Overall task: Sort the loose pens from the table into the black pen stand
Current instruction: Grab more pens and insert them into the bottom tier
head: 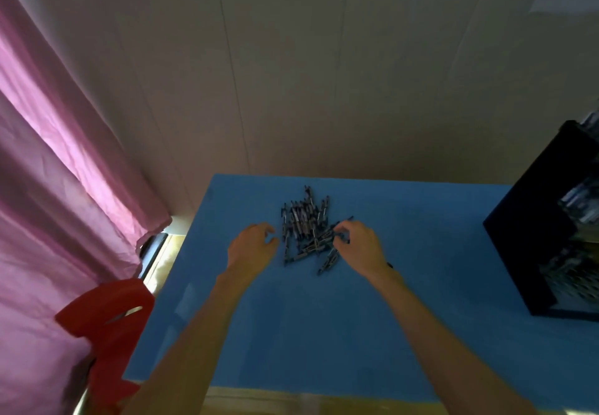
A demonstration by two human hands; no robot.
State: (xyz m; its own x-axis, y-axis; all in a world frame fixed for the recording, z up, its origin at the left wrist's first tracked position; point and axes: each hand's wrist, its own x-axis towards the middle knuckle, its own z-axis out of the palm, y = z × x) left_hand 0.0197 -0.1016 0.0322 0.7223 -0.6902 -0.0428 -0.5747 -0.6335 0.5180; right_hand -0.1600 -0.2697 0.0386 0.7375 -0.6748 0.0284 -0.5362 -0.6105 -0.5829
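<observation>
A heap of several dark loose pens (304,223) lies near the far middle of the blue table (324,333). My right hand (358,244) is at the heap's right side, its fingertips curled and pinching pens there. My left hand (251,246) hovers just left of the heap, fingers loosely curled, holding nothing. The black pen stand (538,239) sits at the table's right edge, with several pens showing in its compartments.
A red plastic chair (107,327) stands at the table's near left corner. A pink curtain (58,171) hangs along the left. A pale panelled wall (324,74) runs behind the table's far edge.
</observation>
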